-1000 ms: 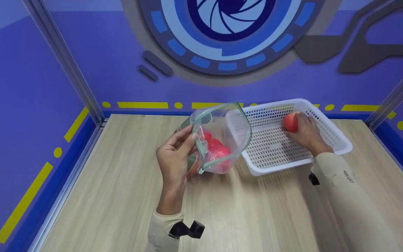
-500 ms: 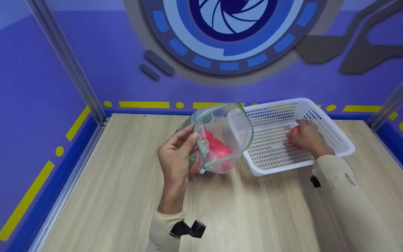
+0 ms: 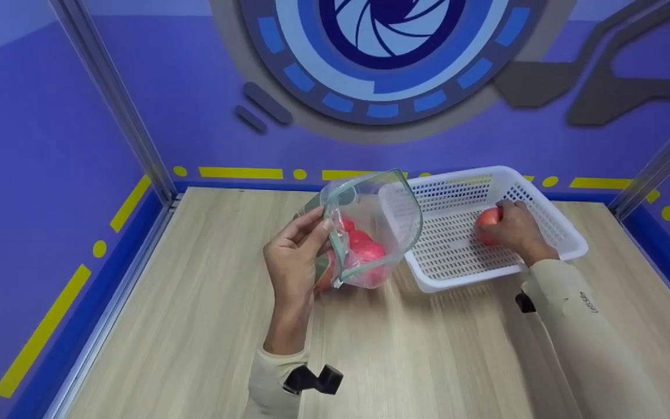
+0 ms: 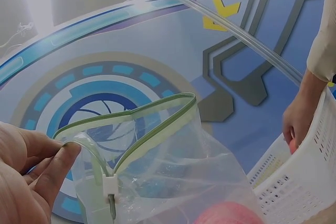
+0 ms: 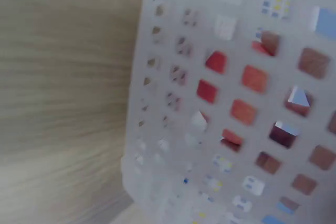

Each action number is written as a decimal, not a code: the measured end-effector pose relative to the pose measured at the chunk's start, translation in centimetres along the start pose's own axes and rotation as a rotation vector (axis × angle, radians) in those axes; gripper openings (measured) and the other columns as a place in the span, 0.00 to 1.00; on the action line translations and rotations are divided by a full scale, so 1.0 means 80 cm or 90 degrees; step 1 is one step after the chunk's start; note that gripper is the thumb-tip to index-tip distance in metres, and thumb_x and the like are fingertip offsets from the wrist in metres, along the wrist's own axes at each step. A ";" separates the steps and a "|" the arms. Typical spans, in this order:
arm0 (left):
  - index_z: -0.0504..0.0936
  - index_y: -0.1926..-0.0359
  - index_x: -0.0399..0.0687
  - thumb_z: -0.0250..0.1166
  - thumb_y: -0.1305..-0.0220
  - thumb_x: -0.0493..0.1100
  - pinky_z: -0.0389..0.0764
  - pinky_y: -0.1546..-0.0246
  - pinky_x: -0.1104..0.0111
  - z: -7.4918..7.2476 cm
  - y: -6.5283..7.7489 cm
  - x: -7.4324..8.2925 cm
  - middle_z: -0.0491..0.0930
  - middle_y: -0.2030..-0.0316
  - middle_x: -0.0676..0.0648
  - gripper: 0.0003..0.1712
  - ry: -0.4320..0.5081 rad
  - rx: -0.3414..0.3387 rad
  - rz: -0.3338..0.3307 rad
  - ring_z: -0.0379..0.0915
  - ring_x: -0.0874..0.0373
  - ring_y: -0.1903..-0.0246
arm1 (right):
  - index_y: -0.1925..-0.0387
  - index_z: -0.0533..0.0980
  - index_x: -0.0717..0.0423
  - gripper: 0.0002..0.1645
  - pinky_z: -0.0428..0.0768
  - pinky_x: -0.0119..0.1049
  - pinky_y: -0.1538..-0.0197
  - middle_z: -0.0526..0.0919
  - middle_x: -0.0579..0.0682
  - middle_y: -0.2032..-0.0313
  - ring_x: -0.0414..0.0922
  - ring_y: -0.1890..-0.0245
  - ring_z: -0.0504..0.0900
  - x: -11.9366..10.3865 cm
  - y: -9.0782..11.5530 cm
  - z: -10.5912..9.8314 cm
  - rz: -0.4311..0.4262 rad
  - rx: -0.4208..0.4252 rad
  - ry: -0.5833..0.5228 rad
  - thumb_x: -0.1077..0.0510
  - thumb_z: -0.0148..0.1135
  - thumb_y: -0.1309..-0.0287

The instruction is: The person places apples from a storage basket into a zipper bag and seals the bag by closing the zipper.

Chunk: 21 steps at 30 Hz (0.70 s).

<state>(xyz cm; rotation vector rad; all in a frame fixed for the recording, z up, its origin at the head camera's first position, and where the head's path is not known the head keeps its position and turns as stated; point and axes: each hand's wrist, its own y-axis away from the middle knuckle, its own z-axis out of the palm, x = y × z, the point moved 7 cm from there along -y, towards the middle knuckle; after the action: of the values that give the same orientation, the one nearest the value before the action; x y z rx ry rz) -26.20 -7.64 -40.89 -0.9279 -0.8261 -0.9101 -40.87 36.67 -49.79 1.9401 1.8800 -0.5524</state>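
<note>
In the head view my left hand point(image 3: 293, 256) pinches the green-edged rim of a clear zip bag point(image 3: 396, 230) between thumb and fingers. Its mouth gapes, and several red fruits point(image 3: 365, 256) lie inside. The left wrist view shows the white slider point(image 4: 110, 185) at one corner of the zip. My right hand point(image 3: 518, 231) is down inside the white basket point(image 3: 464, 281), gripping a round red apple point(image 3: 487, 226) close to the basket floor. Through the basket holes in the right wrist view, bits of the apple point(image 5: 254, 78) and fingers show; the rest is hidden.
The basket stands on the right of a light wooden table point(image 3: 195, 314), just behind and beside the bag. Blue printed panels point(image 3: 160, 75) enclose the table at the back and sides, with metal posts point(image 3: 117, 99) at the corners.
My right hand has moved the apple from near the basket's back wall down and forward toward the floor's middle, turning it a little. The left hand and bag stay nearly in place.
</note>
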 end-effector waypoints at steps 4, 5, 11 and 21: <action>0.89 0.47 0.34 0.73 0.33 0.31 0.90 0.59 0.63 0.000 0.001 0.000 0.88 0.58 0.38 0.14 -0.011 -0.001 0.000 0.87 0.50 0.61 | 0.30 0.65 0.75 0.47 0.76 0.65 0.37 0.69 0.73 0.37 0.66 0.40 0.71 -0.024 0.010 -0.011 -0.043 0.066 -0.047 0.47 0.72 0.34; 0.89 0.47 0.34 0.73 0.32 0.31 0.90 0.59 0.63 -0.001 0.001 0.000 0.88 0.58 0.38 0.14 -0.013 -0.001 0.000 0.87 0.50 0.61 | 0.29 0.66 0.74 0.47 0.76 0.64 0.37 0.71 0.72 0.37 0.65 0.40 0.72 -0.031 0.014 -0.014 -0.057 0.087 -0.064 0.47 0.74 0.35; 0.89 0.47 0.34 0.73 0.32 0.31 0.90 0.59 0.62 0.000 0.002 -0.001 0.88 0.58 0.38 0.14 -0.008 -0.002 -0.002 0.86 0.50 0.61 | 0.31 0.72 0.67 0.45 0.81 0.47 0.42 0.77 0.64 0.40 0.57 0.45 0.78 -0.082 0.041 -0.024 -0.147 0.196 -0.148 0.46 0.80 0.40; 0.89 0.47 0.34 0.73 0.32 0.31 0.90 0.60 0.64 0.003 0.002 0.001 0.88 0.58 0.38 0.14 -0.006 -0.005 -0.006 0.86 0.50 0.61 | 0.34 0.77 0.65 0.41 0.78 0.21 0.48 0.81 0.58 0.44 0.43 0.50 0.79 -0.154 0.090 -0.040 -0.280 0.290 -0.224 0.57 0.85 0.46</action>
<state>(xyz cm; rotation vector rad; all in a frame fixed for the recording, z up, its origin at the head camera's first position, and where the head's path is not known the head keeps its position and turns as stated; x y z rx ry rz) -26.07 -7.42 -40.77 -0.9363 -0.8369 -0.9179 -33.93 27.66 -40.60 1.5119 2.0654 -1.4581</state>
